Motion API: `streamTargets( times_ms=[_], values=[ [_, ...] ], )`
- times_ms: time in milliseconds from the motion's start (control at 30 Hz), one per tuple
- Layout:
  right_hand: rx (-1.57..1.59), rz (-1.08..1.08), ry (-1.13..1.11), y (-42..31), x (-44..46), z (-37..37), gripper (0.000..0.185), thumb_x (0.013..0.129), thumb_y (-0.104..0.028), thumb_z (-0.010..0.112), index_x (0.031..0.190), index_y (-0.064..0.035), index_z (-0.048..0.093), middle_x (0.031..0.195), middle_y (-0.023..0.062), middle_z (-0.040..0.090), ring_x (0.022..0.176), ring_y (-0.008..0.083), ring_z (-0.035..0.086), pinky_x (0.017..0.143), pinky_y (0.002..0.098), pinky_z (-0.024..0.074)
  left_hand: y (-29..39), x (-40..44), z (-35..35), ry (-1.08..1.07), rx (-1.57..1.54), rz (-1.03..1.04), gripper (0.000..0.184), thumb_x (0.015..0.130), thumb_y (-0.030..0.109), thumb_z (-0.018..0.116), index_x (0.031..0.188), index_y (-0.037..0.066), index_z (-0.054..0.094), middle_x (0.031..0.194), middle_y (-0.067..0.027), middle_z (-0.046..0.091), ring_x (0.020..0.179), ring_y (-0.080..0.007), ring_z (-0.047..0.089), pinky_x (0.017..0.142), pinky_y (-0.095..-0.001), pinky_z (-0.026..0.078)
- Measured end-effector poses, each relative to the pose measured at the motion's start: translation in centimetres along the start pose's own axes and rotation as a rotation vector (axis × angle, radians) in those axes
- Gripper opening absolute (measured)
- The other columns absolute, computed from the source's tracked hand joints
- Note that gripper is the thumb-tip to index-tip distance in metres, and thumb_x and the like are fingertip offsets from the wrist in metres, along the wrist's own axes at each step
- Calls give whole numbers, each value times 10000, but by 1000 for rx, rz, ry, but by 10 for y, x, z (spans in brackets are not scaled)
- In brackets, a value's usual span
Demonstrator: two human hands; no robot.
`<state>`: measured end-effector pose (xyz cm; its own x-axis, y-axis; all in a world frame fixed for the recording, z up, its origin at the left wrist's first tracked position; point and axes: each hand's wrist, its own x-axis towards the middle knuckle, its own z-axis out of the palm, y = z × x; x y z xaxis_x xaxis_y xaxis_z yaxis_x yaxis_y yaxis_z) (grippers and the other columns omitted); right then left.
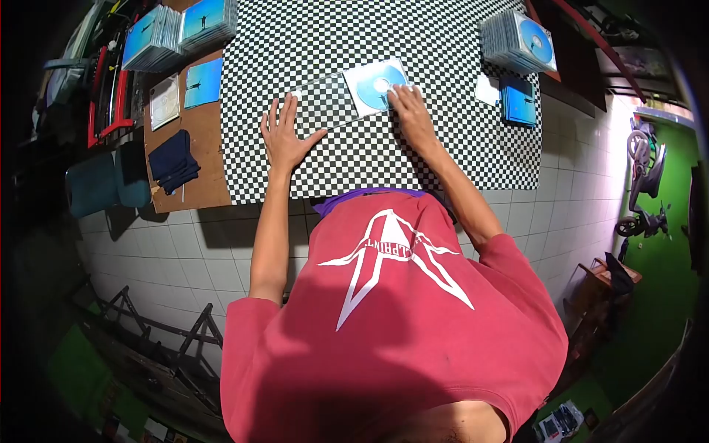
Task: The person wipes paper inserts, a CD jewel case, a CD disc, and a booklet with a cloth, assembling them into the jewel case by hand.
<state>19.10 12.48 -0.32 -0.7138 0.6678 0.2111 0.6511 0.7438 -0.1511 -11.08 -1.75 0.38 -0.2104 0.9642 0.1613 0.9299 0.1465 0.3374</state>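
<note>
An opened CD case (377, 111) lies on the checkered cloth, its see-through lid (322, 103) folded out to the left. In the right half sits a blue and white disc (375, 83). My left hand (285, 139) rests with spread fingers at the lid's left edge, fingertips at its corner. Bent fingers of my right hand (413, 118) grip the right edge of the case, beside the disc; the thumb is mostly hidden.
Stacks of cased CDs stand at the back left (151, 38) and back right (517, 43). Blue printed inserts (519, 102) lie at the right, near a white piece of paper (487, 90). A dark folded cloth (174, 161) lies on the brown board (210, 159) at the left.
</note>
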Motion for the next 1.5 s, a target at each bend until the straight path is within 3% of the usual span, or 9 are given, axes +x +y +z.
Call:
streamTargets(
  times_ms=[367, 467, 567, 667, 767, 967, 1067, 1200, 1500],
  values=[
    [223, 83, -97, -44, -3, -5, 654, 774, 211, 521, 1357, -66, 623, 1490, 155, 538, 1466, 330, 401, 1263, 497, 264, 3, 1, 1, 0, 28, -1, 1073, 758, 762, 704, 1562, 118, 405, 1639, -48, 363, 1531, -288, 239, 1242, -537, 92],
    [595, 238, -182, -49, -7, -52, 546, 781, 150, 572, 1265, -69, 700, 1327, 172, 664, 1303, 384, 577, 1233, 497, 323, 6, 2, 4, 0, 17, 4, 1108, 748, 774, 706, 1568, 100, 389, 1640, -72, 357, 1533, -307, 221, 1235, -554, 65],
    [771, 506, 36, -39, -14, -68, 395, 867, 114, 547, 1176, -35, 743, 1079, 196, 751, 973, 280, 725, 928, 383, 577, 18, 13, 13, -41, 15, -13, 1144, 745, 809, 676, 1574, 84, 367, 1642, -104, 343, 1535, -313, 211, 1227, -581, 23],
    [925, 659, 272, -13, -25, -57, 270, 977, 8, 538, 1187, -12, 707, 937, 121, 748, 720, 98, 637, 643, 230, 492, 37, 35, 29, -53, 43, 10, 1192, 740, 867, 609, 1584, 77, 319, 1650, -126, 317, 1536, -321, 219, 1218, -636, 1],
    [1336, 871, 268, 3, -33, -64, 174, 991, -53, 617, 1162, -23, 606, 914, 63, 704, 760, 78, 649, 649, 222, 512, 66, 58, 37, -100, -3, 28, 1202, 731, 875, 607, 1561, 44, 350, 1640, -186, 306, 1542, -333, 203, 1204, -672, -7],
    [1851, 909, 275, 1, -33, -68, 206, 995, -98, 648, 1165, 9, 599, 970, 68, 700, 808, 115, 678, 717, 244, 555, 135, 75, 11, -73, -498, -39, 962, 839, 689, 698, 1474, 4, 470, 1502, -249, 455, 1431, -378, 390, 1169, -599, 290],
    [1892, 863, 174, -11, -27, -71, 217, 1004, -119, 642, 1179, 2, 600, 1023, 77, 700, 868, 122, 682, 771, 248, 562, 155, 76, -13, -426, -1252, -159, 578, 1001, 448, 632, 1419, 55, 558, 1337, -148, 636, 1234, -227, 591, 1037, -385, 479],
    [1899, 813, 141, -24, -17, -79, 222, 1011, -130, 634, 1172, 20, 607, 1043, 89, 692, 897, 140, 681, 811, 267, 565, 154, 68, -37, -466, -1294, -45, 428, 889, 85, 788, 1289, 32, 644, 1046, -48, 715, 934, -114, 681, 819, -254, 542],
    [1692, 721, 42, -34, -7, -81, 154, 1012, -123, 633, 1106, -2, 648, 951, 39, 692, 801, 69, 632, 695, 204, 500, 147, 54, -58, -122, -1010, 20, 364, 797, 221, 865, 1117, 85, 756, 1065, -45, 682, 993, -159, 658, 812, -313, 540]
  ],
)
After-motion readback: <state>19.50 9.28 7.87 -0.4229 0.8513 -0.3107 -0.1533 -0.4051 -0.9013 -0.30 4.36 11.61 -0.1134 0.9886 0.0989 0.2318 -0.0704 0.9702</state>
